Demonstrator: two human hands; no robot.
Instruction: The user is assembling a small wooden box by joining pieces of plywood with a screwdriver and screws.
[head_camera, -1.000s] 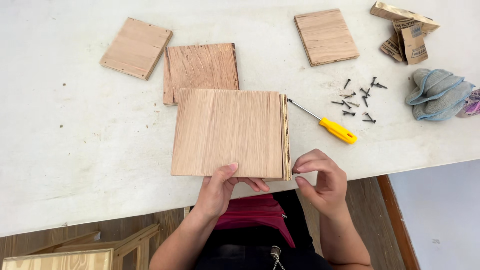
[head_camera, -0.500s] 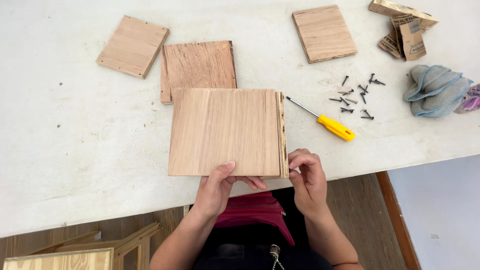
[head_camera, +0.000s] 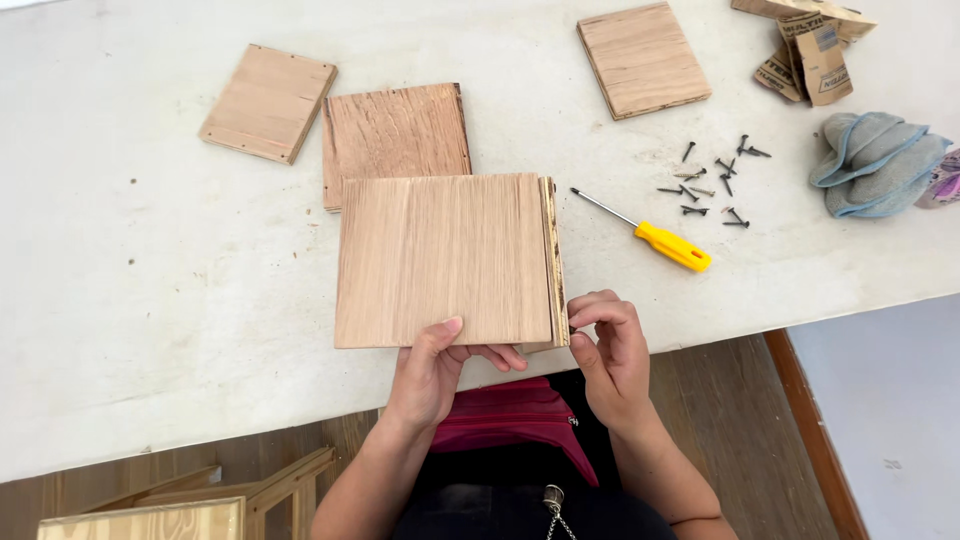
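Two hands on the panel (head_camera: 440, 260): left hand (head_camera: 432, 370) grips its near edge; right hand (head_camera: 610, 345), moved inward, fingers (head_camera: 590, 312) pinching the right corner.

Pale matt wood panel (head_camera: 440, 260) in my left hand (head_camera: 435, 365), fine straight grain, rougher reddish board (head_camera: 395, 135) behind, glossy yellow plastic screwdriver (head_camera: 650, 232) handle, dark metal screws (head_camera: 715, 185), soft blue cloth (head_camera: 875, 165), scuffed white tabletop (head_camera: 120, 300).

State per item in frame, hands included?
left hand: gripping large wood panel at near edge
right hand: fingertips pinched at panel's right corner
screwdriver: lying flat, untouched
screws: loose, scattered
three small boards: flat on table
cloth: crumpled
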